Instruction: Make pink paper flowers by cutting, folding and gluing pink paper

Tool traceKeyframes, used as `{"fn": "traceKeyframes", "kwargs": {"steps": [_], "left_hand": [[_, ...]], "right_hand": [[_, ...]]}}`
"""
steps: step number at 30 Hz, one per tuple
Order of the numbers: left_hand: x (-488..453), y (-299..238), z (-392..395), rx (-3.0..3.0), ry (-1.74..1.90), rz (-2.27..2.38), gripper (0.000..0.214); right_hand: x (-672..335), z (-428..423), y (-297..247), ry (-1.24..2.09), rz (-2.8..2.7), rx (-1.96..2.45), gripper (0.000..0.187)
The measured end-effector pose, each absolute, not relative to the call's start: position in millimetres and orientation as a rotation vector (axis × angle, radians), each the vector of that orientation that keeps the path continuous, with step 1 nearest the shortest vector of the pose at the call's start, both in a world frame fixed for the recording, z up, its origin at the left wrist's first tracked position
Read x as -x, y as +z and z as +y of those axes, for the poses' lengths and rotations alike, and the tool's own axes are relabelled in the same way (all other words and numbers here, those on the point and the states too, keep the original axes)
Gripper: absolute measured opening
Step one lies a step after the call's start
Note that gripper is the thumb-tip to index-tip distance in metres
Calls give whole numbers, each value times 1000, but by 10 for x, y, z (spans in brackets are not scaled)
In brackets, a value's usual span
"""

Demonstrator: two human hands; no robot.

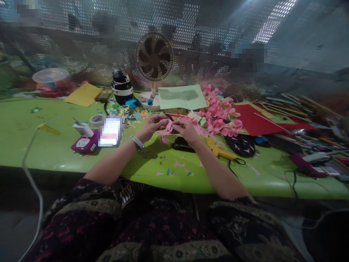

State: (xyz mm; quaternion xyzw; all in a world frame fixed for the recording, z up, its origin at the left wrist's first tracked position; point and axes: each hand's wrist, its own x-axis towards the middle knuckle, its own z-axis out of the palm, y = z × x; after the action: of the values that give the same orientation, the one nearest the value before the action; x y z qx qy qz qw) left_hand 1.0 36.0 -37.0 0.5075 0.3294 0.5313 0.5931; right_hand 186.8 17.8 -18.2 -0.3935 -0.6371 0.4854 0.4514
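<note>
A small piece of pink paper [169, 126] is pinched between my two hands above the green table. My left hand [153, 125], with a pale band at the wrist, grips it from the left with the fingers closed. From the right, my right hand [185, 130] holds the same piece between thumb and fingertips. A thin dark object [169, 116] shows just behind the fingers; its kind is unclear. Pink strips [163, 137] hang or lie below my left hand. Close to my right hand are a black stapler [182, 144] and a yellow glue gun [221, 150].
A heap of pink paper flowers [219, 114] lies behind on the right, beside red sheets [257, 118]. Further back stand a small fan [154, 58] and a dark bottle [121, 89]. On the left are a lit phone [109, 133] and a purple power strip [85, 142].
</note>
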Motion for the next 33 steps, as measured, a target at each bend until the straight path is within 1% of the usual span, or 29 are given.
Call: {"fn": "traceKeyframes", "kwargs": {"steps": [5, 9, 11, 16, 20, 25, 28, 33], "left_hand": [[-12, -333, 328, -1191, 1241, 767, 38], [-19, -320, 306, -1247, 1250, 781, 37], [-26, -318, 298, -1256, 1263, 800, 37], [-48, -293, 278, -1206, 1265, 812, 38], [-69, -262, 263, -1096, 1305, 765, 40], [-85, -241, 241, -1171, 1249, 777, 38], [-88, -230, 226, -1227, 1247, 769, 40], [-73, -204, 207, -1317, 1150, 750, 44]], "right_hand": [[-1871, 174, -179, 1178, -1589, 972, 27], [-1863, 134, -160, 1003, -1701, 1037, 19], [-1856, 113, -153, 962, -1730, 1065, 19], [-1850, 120, -148, 1080, -1638, 1075, 33], [-1859, 146, -127, 1174, -1525, 972, 39], [-1865, 135, -97, 1205, -1464, 916, 42], [-1865, 111, -83, 1197, -1495, 923, 41], [-1852, 85, -68, 1291, -1584, 939, 41]]}}
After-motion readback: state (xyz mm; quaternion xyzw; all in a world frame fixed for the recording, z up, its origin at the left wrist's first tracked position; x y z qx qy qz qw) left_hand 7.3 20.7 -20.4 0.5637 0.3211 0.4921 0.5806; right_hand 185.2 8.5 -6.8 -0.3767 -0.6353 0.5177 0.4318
